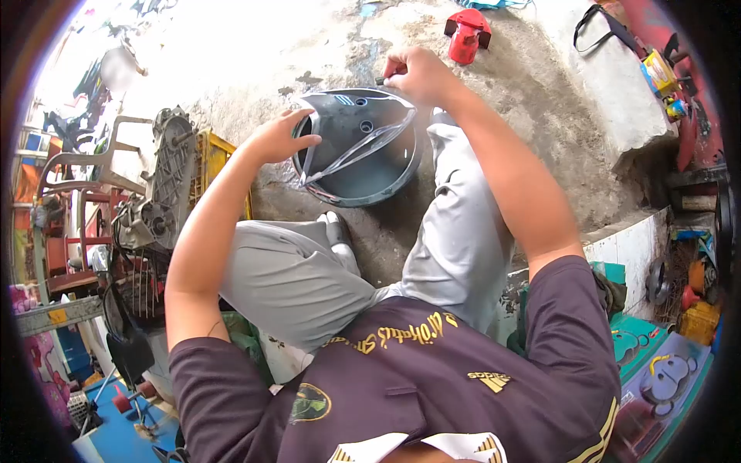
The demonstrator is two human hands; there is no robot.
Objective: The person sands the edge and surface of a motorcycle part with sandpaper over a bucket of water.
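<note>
Between my knees on the concrete floor stands a dark round basin (386, 189) with greyish liquid in it. A dark glossy panel (336, 123) with two round holes and a pale strip along its edge rests slanted in the basin, its upper part over the rim. My left hand (284, 137) is at the panel's left edge, thumb and fingers apart. At the basin's far right rim my right hand (417, 76) is closed, pinching a small dark object (380, 80) that I cannot make out.
Beyond the basin a red part (466, 37) lies on the floor. An engine casing (166, 181) and a yellow crate (212, 166) stand at the left, near a chair frame (104, 158). A concrete ledge (617, 92) with a black strap is at the right.
</note>
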